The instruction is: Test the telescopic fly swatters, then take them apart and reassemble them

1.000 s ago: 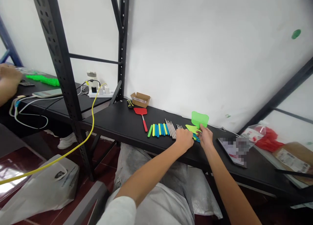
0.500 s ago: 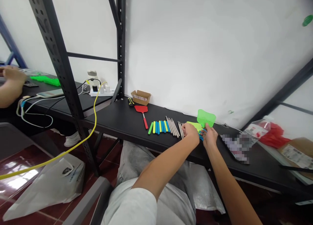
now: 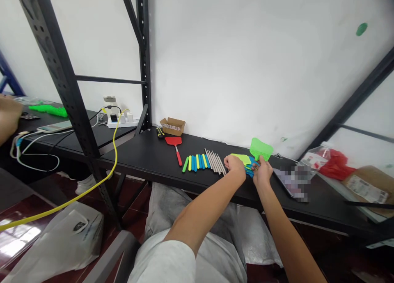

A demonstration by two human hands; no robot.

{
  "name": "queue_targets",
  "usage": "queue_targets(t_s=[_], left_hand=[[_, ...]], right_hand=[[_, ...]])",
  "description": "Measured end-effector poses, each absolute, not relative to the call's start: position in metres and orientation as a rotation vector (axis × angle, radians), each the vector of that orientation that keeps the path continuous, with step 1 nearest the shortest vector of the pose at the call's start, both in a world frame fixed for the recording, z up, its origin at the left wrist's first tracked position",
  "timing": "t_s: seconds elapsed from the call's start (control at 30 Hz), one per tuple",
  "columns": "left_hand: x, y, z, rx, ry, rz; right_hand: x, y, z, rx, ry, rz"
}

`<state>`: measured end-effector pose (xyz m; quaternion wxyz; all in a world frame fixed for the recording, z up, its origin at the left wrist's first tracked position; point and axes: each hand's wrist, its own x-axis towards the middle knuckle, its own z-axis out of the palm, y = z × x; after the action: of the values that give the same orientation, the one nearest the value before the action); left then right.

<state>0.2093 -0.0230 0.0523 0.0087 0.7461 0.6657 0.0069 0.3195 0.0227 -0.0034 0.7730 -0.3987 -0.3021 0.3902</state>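
My right hand [image 3: 263, 172] pinches the neck of a bright green fly swatter head [image 3: 261, 148], holding it upright above the table. My left hand [image 3: 235, 164] is closed beside the row of thin metal rods [image 3: 215, 162]; what its fingers grip is hidden. Behind and between both hands lie flat swatter heads, a yellow-green one [image 3: 243, 158] on top and blue ones [image 3: 250, 170] beneath. Left of the rods, several green, yellow and blue handle sleeves [image 3: 196, 162] lie side by side. An assembled red fly swatter [image 3: 175, 141] rests farther left.
An open cardboard box [image 3: 172, 127] and a yellow-black tool [image 3: 160, 132] sit at the back left. A phone [image 3: 291, 184] lies right of my hands, near red plastic bags [image 3: 335, 164] and a parcel [image 3: 367, 188]. A yellow cable [image 3: 114, 151] hangs at left; another person's arm [image 3: 9, 116] shows beyond.
The camera view has shifted slightly. My left hand has moved a little away from my right, uncovering more of the blue swatter heads. The green head stays in my right hand.
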Motion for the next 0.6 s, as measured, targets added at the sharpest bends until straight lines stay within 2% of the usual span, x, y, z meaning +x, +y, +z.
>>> queue_targets(t_s=[0.6], left_hand=[[0.21,-0.026,0.053,2.402,2.072,-0.115]], right_hand=[[0.371,0.021,0.004,-0.818,-0.566,0.731]])
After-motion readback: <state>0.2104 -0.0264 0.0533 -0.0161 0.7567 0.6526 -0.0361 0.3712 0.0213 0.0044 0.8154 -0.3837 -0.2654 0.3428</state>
